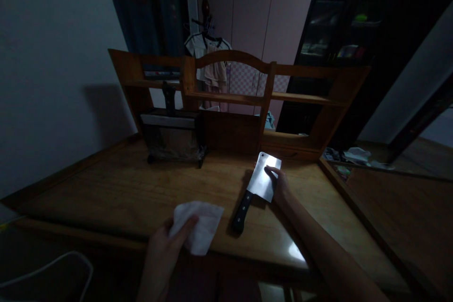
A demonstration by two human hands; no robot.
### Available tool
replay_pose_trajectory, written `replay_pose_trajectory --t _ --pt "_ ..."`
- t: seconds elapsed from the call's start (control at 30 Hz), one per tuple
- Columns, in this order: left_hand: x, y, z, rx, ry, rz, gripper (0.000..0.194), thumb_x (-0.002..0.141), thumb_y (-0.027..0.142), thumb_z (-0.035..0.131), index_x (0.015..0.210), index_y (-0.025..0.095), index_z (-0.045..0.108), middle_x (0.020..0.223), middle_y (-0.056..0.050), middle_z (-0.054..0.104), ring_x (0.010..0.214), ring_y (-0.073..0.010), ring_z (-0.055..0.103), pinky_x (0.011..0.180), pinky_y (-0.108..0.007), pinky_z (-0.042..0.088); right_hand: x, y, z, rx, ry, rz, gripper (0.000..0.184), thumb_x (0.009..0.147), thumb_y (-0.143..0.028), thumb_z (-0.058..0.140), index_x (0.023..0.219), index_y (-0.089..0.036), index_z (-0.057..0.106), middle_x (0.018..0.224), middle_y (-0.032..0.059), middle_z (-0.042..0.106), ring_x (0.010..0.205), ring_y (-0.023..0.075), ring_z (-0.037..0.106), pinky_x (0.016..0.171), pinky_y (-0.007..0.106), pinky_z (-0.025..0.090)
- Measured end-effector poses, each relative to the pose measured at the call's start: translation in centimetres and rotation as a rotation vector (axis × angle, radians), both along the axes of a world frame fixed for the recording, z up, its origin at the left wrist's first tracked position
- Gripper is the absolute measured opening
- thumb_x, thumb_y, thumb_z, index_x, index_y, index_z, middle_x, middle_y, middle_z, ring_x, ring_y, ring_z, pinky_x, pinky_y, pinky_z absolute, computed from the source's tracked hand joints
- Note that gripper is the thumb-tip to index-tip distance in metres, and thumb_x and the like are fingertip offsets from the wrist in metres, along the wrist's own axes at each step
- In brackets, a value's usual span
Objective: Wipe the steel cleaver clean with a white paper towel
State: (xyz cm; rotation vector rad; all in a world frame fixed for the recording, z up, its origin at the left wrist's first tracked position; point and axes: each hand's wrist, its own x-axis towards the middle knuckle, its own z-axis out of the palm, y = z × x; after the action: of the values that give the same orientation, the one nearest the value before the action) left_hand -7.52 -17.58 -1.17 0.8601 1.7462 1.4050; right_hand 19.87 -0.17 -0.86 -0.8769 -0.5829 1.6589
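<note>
A white tissue (205,226) is pinched in my left hand (170,240), thumb on top, over the front edge of the desk. My right hand (278,183) grips a cleaver (261,179) by its blade, with the thumb flat on the shiny face and the other fingers hidden underneath. The cleaver's black riveted handle points down and to the left, toward me. A gap separates the tissue from the handle.
A dark knife block (173,137) with a black-handled knife stands on the wooden desk (116,184) at the left. Behind it rises a wooden shelf (230,99). A white wall (53,66) borders the left side, and a pink wardrobe (247,14) stands farther back.
</note>
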Motion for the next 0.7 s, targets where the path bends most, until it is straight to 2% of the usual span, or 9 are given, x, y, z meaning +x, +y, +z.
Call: replay_pose_trajectory --t 0.1,0.2,0.23,0.3,0.37,0.43,0.5,0.6,0.7 --pt "-0.3 0.8 0.3 0.076 0.115 -0.020 0.047 0.076 0.052 0.064 0.104 0.013 0.066 0.096 -0.009 0.074 0.090 -0.0285 0.069 0.076 -0.035 0.054 -0.1 -0.1 0.1 0.013 0.004 0.004 0.020 0.074 -0.027 0.061 0.087 -0.015 0.072 0.064 0.0054 0.072 0.063 0.0228 0.069 0.059 0.032 0.057" --pt "0.3 2.0 1.6 0.263 0.444 -0.024 0.038 0.088 0.041 0.051 0.105 0.012 0.067 0.095 -0.012 0.073 0.089 -0.0295 0.069 0.074 -0.037 0.055 -0.2 -0.3 0.3 0.026 0.022 0.014 0.023 0.074 -0.026 0.060 0.091 -0.014 0.072 0.073 0.0063 0.074 0.069 0.0233 0.070 0.062 0.032 0.058" --pt "0.9 2.5 2.2 0.400 0.604 -0.098 0.037 0.091 0.033 0.045 0.114 0.012 0.064 0.105 -0.013 0.071 0.099 -0.0292 0.066 0.082 -0.039 0.054 -0.3 -0.3 0.4 0.029 0.027 0.017 0.025 0.074 -0.026 0.060 0.093 -0.014 0.072 0.077 0.0068 0.075 0.070 0.0233 0.070 0.063 0.032 0.058" --pt "2.5 3.3 3.0 0.501 0.686 -0.236 0.037 0.089 0.022 0.045 0.122 0.024 0.061 0.131 -0.005 0.058 0.123 -0.0241 0.052 0.102 -0.037 0.044 -0.3 -0.4 0.6 0.025 0.036 0.018 0.027 0.074 -0.026 0.060 0.095 -0.013 0.071 0.083 0.0079 0.076 0.070 0.0231 0.070 0.065 0.032 0.058" --pt "4.5 3.9 3.2 0.562 0.834 -0.424 0.053 0.084 0.010 0.044 0.133 0.028 0.051 0.149 -0.002 0.038 0.137 -0.0223 0.034 0.112 -0.041 0.032 -0.3 -0.5 0.8 -0.003 0.043 0.025 0.026 0.074 -0.026 0.060 0.094 -0.013 0.071 0.083 0.0082 0.076 0.070 0.0229 0.071 0.066 0.032 0.058" --pt "6.3 4.1 2.5 0.576 0.988 -0.597 0.067 0.079 0.003 0.043 0.141 0.027 0.040 0.154 -0.001 0.025 0.141 -0.0223 0.025 0.112 -0.042 0.033 -0.3 -0.6 0.9 -0.037 0.042 0.038 0.025 0.074 -0.026 0.059 0.092 -0.014 0.071 0.080 0.0082 0.076 0.070 0.0234 0.071 0.066 0.033 0.058" --pt "7.7 4.0 1.3 0.556 1.056 -0.681 0.075 0.075 -0.001 0.042 0.145 0.024 0.032 0.156 -0.002 0.019 0.141 -0.0217 0.026 0.111 -0.040 0.037 -0.3 -0.7 1.1 -0.057 0.028 0.032 0.023 0.075 -0.027 0.058 0.090 -0.015 0.072 0.074 0.0076 0.075 0.068 0.0238 0.070 0.064 0.033 0.058" --pt "8.9 3.7 -0.3 0.500 1.082 -0.697 0.086 0.069 -0.004 0.039 0.149 0.023 0.021 0.156 -0.003 0.018 0.138 -0.0202 0.031 0.107 -0.033 0.042 -0.3 -0.8 1.2 -0.064 0.004 0.017 0.023 0.075 -0.028 0.058 0.089 -0.017 0.071 0.068 0.0067 0.073 0.063 0.0242 0.069 0.061 0.034 0.057" --pt "9.5 3.5 -0.9 0.493 1.092 -0.666 0.088 0.068 -0.004 0.038 0.150 0.021 0.018 0.156 -0.005 0.017 0.139 -0.0210 0.030 0.104 -0.032 0.044 -0.4 -0.9 1.2 -0.054 0.003 0.026 0.024 0.075 -0.028 0.058 0.091 -0.017 0.071 0.072 0.0067 0.074 0.067 0.0248 0.070 0.063 0.034 0.057"
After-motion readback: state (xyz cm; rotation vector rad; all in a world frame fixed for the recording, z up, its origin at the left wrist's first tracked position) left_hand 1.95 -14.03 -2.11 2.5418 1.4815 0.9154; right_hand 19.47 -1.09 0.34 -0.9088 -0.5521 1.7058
